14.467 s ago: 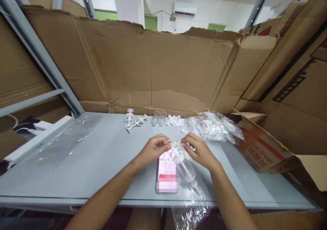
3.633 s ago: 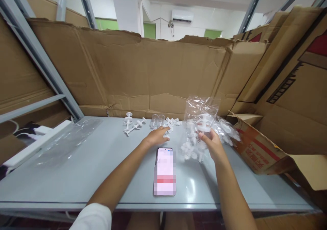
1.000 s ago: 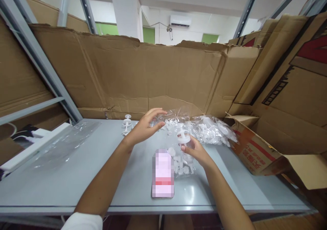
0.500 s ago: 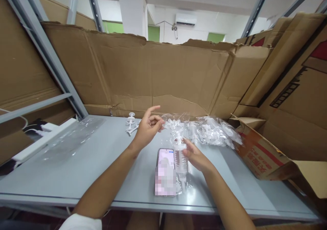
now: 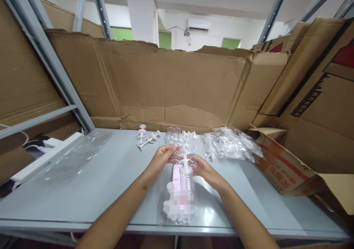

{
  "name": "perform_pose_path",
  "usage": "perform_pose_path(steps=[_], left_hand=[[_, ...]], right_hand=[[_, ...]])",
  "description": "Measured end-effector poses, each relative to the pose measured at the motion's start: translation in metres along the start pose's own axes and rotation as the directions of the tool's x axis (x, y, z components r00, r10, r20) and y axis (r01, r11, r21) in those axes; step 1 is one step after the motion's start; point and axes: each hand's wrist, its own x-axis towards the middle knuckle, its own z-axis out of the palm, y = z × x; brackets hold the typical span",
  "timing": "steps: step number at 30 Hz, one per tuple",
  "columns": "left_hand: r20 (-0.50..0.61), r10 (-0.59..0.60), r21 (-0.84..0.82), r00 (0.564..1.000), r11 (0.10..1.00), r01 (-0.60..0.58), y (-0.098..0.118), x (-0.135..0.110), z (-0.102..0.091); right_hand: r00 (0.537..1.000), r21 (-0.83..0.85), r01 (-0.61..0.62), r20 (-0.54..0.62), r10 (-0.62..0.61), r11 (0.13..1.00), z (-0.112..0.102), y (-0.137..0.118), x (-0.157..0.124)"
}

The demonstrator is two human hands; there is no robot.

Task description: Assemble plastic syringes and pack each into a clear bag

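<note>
Two bare forearms, no sleeves, hands (image 5: 163, 160) ungloved

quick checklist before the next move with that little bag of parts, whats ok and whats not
1. Both hands on the bag: ok. The left hand and right hand pinch the top of the small clear bag.
2. Bag filled: ok. A clear syringe barrel and small white caps show inside.
3. Bag sealed: cannot tell, fingers cover the opening.
4. Phone free: not ok, the bag lies over it.
5. Loose supply at hand: ok. White plungers and clear barrels lie at the back of the table.
6. Bulk bag of parts in reach: ok, to the right.
</note>
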Motion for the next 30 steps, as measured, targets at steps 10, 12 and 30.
perform_pose_path(steps=[10, 12, 30], left_hand=[[0.044, 0.0, 0.068, 0.999, 0.998, -0.003, -0.014, -0.002, 0.002], [0.023, 0.011, 0.068, 1.0, 0.998, -0.012, -0.015, -0.002, 0.002], [0.022, 0.156, 0.121, 0.988, 0.98, -0.157, -0.02, -0.002, 0.005]], right_hand=[[0.935, -0.019, 0.035, -0.352, -0.039, 0.999, -0.006, 0.006, 0.009], [0.928, -0.031, 0.049, -0.368, -0.057, 0.998, -0.007, 0.007, 0.01], [0.896, -0.091, 0.14, -0.411, -0.165, 0.986, -0.008, 0.003, 0.009]])
